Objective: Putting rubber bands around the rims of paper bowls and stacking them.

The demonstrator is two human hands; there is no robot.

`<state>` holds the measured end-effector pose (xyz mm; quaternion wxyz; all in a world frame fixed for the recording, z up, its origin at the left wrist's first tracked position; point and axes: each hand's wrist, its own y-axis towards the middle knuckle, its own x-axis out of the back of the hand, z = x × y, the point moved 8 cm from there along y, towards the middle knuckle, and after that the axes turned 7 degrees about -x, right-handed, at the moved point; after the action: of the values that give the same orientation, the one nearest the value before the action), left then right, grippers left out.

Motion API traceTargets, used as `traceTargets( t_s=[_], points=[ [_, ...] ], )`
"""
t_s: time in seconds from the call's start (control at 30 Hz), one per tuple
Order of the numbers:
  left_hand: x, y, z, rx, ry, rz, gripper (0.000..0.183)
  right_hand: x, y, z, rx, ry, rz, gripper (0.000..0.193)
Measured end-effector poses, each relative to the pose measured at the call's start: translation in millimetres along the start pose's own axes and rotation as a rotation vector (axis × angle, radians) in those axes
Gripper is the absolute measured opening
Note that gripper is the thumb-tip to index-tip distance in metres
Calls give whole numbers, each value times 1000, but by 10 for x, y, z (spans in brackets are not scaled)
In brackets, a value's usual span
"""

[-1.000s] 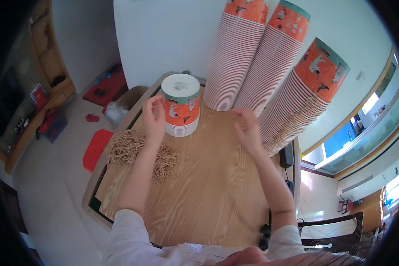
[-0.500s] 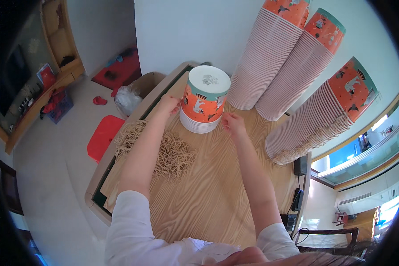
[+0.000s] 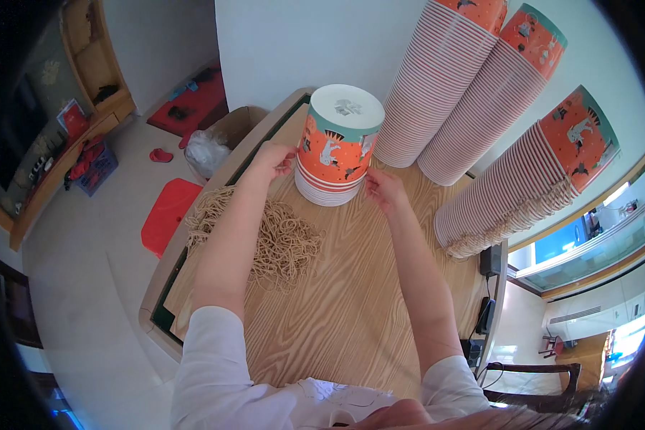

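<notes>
tabletop (image 3: pixel 351 315): wood, string pile (image 3: pixel 279 240) left of centre
grip: left hand (image 3: pixel 274 159) and right hand (image 3: pixel 381 188) clasp short cup stack (image 3: pixel 337 147)
left: tall stacks (image 3: pixel 473 100) untouched, upper right

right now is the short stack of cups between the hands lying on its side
No, the short stack of cups stands upside down on the wooden table, white base up, with the left hand and right hand at its sides.
</notes>
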<state>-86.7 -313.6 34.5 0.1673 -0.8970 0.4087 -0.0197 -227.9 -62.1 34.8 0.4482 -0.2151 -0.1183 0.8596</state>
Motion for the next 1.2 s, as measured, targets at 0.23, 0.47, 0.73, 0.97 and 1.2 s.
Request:
traceTargets(
  t_s=[0.23, 0.47, 0.73, 0.97, 1.2],
  points=[
    [-34, -195, -421, -101, -62, -6, 10, -118, -127, 297, 89, 36, 55, 12],
    [-241, -680, -1091, -413, -8, 68, 12, -315, -720, 924, 336, 204, 215, 15],
    [-331, -1548, -675, -697, 327, 149, 11, 376, -1807, 661, 698, -398, 289, 16],
    [-120, -1718, -37, -643, 602, 130, 11, 615, -2575, 434, 535, -708, 297, 23],
    [-181, -1593, -4, -736, 877, -52, 10, 636, -2796, 373, 480, -795, 275, 22]
  ],
)
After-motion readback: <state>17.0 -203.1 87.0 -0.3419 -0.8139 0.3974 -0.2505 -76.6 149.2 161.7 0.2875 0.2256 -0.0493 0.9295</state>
